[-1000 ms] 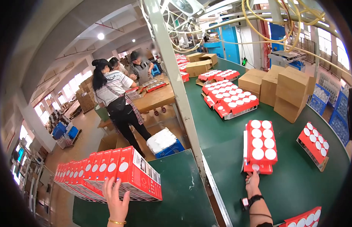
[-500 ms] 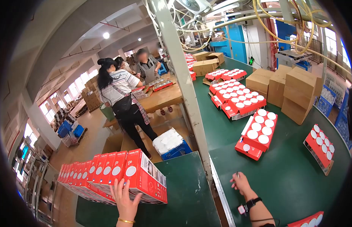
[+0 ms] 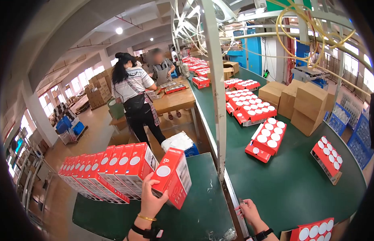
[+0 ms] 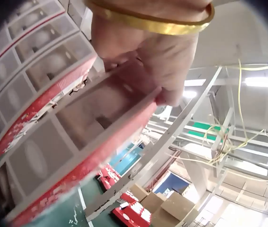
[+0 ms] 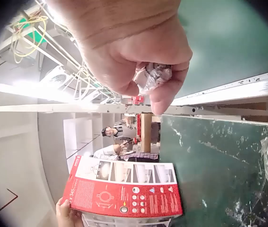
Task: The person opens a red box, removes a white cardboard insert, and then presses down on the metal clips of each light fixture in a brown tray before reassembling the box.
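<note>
My left hand [image 3: 153,197] grips a red and white product box [image 3: 173,176] with a round white lamp picture, tilted at the front end of a row. Its thumb and fingers are on either side of the box in the head view. That row of matching red boxes [image 3: 110,164] stands upright on the left green table. My right hand [image 3: 249,212] is over the metal edge between the two green tables. In the right wrist view its curled fingers hold a crumpled piece of clear plastic [image 5: 153,78].
On the right green table [image 3: 267,184] lie open red boxes with white round lamps [image 3: 270,134], and another such box [image 3: 327,154]. Cardboard cartons [image 3: 307,108] stand behind. A metal post [image 3: 215,80] rises between the tables. A person [image 3: 134,92] stands at a wooden table.
My left hand went from resting against the row to pulling the front box away to the right. My right hand let go of the open red box and moved left to the table edge.
</note>
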{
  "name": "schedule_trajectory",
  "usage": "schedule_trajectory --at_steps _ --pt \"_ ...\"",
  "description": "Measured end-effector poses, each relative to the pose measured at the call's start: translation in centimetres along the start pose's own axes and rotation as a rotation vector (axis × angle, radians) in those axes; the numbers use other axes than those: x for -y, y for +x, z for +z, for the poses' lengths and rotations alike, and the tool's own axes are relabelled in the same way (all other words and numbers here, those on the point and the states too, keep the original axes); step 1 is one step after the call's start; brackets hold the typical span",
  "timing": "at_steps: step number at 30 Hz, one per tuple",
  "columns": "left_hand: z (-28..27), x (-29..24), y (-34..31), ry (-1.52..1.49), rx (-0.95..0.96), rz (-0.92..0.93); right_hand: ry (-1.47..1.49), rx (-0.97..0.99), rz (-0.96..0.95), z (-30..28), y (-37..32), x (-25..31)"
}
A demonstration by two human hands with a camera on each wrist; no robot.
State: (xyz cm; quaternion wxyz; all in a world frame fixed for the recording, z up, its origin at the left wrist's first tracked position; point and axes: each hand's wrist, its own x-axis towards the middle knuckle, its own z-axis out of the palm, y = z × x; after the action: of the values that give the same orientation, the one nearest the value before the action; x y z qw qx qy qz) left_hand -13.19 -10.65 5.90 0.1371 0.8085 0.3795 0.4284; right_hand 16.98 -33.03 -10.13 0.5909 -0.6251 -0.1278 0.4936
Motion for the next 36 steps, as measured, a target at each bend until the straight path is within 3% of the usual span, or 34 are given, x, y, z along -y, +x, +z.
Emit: schedule_trajectory --at_steps 2,4,7,10,14,18,19,27,36 --pt "-3.2 0.2 -1.0 -0.103 0.147 0.037 -0.020 0.012 -0.011 0.5 -1.6 0.2" --pt "-6.5 0.7 -2.7 -0.289 0.264 -0.031 -0.106 0.129 -0.140 1.4 -4.1 1.0" --pt "-11.0 0.6 -5.2 -0.473 0.441 -0.106 -0.143 0.203 -0.169 5.0 -7.7 3.3" --pt "-14.4 0.9 -7.0 -0.495 0.539 -0.076 -0.287 0.297 -0.314 9.5 -10.8 6.0" --pt "-15.8 1.1 -9.1 -0.376 0.491 -0.033 -0.339 0.471 -0.317 16.2 -15.7 8.9" --pt "-15.4 0.3 -11.5 -0.408 0.449 0.115 -0.598 0.452 -0.356 20.3 -18.3 8.9" --pt "-15.1 0.1 -11.8 -0.426 0.447 0.146 -0.633 0.414 -0.439 20.7 -18.9 8.7" --pt "-13.9 -0.4 -12.1 -0.507 0.461 0.249 -0.683 0.182 -0.356 20.4 -22.0 9.1" --pt "-14.1 -1.2 -12.3 -0.501 0.471 0.268 -0.584 0.189 -0.241 20.2 -22.2 9.4"
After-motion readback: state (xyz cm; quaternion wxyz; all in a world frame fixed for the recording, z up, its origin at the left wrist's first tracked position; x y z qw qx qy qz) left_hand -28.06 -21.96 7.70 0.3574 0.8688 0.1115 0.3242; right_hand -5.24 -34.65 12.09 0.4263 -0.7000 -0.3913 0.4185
